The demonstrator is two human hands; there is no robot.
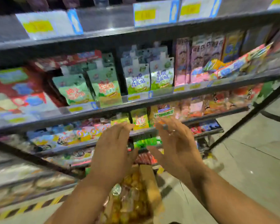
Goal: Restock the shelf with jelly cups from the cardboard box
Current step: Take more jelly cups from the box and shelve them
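1. Left hand point(113, 152) and right hand point(176, 147): fingers straight, palms facing each other, apart, holding nothing.
2. Cardboard box point(149, 178) of jelly cups point(132, 201): directly below both wrists.
3. Shelf point(143, 133) edge: just beyond the fingertips.
4. Floor point(249, 151): right of the right hand.

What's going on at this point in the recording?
A person stands at a stocked snack shelf with both hands up and empty. The left hand and right hand are open, palms facing each other, in front of the lower shelves. Below them sits an open cardboard box holding jelly cups. No cup is in hand; the frame is motion-blurred.
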